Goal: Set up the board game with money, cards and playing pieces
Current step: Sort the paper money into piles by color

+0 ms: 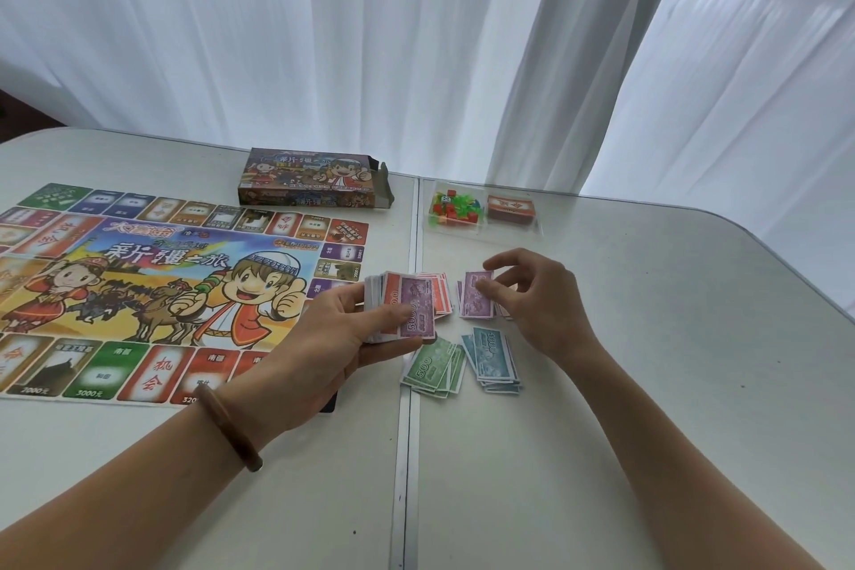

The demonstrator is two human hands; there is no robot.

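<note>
My left hand (342, 329) grips a thick stack of play money (407, 305) with a purple 5000 note on top. My right hand (532, 296) pinches a purple note at the purple pile (476, 303) lying on the table. A red note pile (442, 292) sits between the two hands. Nearer me lie a green 500 pile (432, 368) and a blue 1000 pile (492, 354). The colourful game board (162, 287) is spread flat on the left. A clear tray (509, 234) at the back holds small coloured playing pieces (455, 206) and a red card deck (511, 208).
The open game box (314, 178) lies behind the board. The white folding table (647, 384) has a seam down its middle and a rounded far right corner. White curtains hang close behind it. A brown bangle (229, 428) is on my left wrist.
</note>
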